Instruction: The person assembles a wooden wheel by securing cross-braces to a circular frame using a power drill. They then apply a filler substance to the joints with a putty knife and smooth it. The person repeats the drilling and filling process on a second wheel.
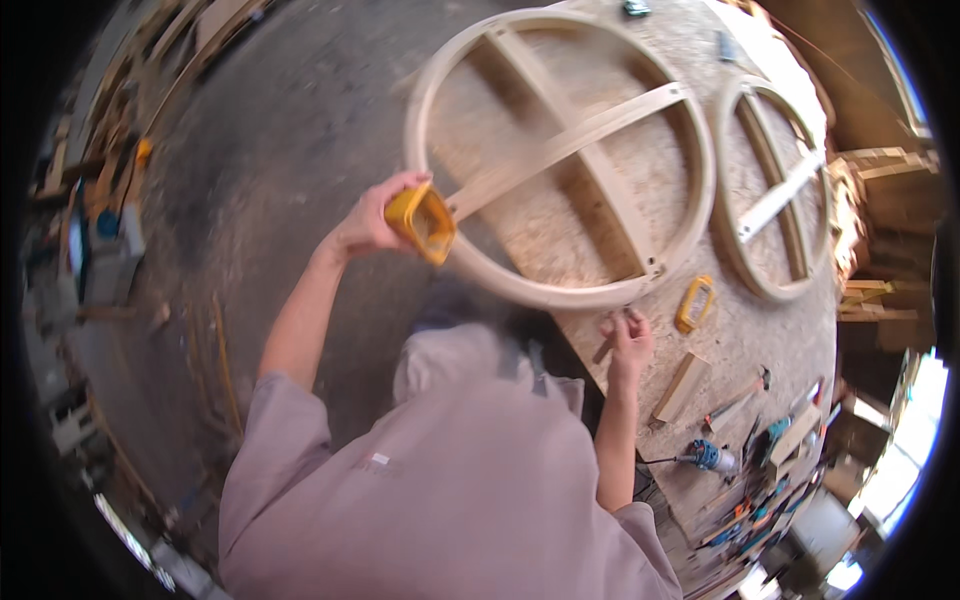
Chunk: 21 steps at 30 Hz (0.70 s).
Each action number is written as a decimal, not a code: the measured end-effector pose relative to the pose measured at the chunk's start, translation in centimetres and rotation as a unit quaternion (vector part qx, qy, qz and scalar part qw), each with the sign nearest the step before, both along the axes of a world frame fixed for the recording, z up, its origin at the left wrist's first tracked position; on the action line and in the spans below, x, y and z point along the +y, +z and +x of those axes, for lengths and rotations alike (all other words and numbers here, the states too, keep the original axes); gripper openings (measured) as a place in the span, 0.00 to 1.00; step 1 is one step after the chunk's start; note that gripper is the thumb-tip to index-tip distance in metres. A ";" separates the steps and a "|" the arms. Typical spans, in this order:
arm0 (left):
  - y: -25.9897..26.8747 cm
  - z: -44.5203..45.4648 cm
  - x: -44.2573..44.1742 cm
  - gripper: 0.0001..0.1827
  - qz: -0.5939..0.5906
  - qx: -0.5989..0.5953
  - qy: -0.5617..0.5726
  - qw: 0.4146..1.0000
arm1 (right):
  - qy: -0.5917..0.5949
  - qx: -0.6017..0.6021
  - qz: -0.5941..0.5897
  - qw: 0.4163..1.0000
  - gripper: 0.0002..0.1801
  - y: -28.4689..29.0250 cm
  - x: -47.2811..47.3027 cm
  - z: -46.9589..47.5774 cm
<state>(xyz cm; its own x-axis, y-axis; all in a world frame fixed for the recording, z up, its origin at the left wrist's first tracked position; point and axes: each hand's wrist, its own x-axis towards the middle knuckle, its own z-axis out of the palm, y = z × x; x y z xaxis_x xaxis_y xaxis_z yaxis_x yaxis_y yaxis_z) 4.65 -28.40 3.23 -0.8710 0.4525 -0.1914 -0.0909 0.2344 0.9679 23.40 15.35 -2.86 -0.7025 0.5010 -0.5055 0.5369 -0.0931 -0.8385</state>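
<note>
My left hand (371, 216) grips an open yellow plastic case (427, 225) beside the left rim of a large round wooden frame (562, 298). Two crossed wooden bars (536, 161) span the frame, with dark holes near some of their ends. My right hand (631, 337) is at the workbench's front edge, just below the frame's lower rim. Its fingers are curled and blurred, and a small brown strip shows beside them; I cannot tell whether they hold it. To the right of that hand, a second yellow plastic piece (695, 304) lies on the bench.
A smaller round wooden frame (776, 187) lies to the right on the chipboard workbench (675, 487). Near my right forearm are a wood block (680, 388), a hammer (739, 397) and a corded blue power tool (709, 456). Several more tools crowd the bench's lower right.
</note>
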 end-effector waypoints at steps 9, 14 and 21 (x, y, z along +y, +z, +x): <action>-1.2 -5.0 2.9 0.42 -0.102 0.015 -0.277 0.955 | -0.137 0.034 -0.011 0.990 0.20 3.4 -6.1 -2.6; -2.2 0.5 2.6 0.44 0.021 -0.124 -0.208 0.970 | -0.055 0.026 0.045 0.997 0.21 0.9 -1.8 -4.9; -5.6 3.1 11.4 0.53 0.149 -0.214 -0.117 0.958 | -0.038 0.116 0.021 0.992 0.17 0.3 7.3 -16.8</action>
<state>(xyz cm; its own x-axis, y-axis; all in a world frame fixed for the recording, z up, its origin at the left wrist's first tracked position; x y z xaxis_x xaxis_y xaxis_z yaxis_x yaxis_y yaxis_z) 7.72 -17.02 -2.34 -0.6087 0.7165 -0.3408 -0.4734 0.0167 0.8807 6.62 22.65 -2.56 -0.7570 0.5743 -0.3116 0.3212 -0.0882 -0.9429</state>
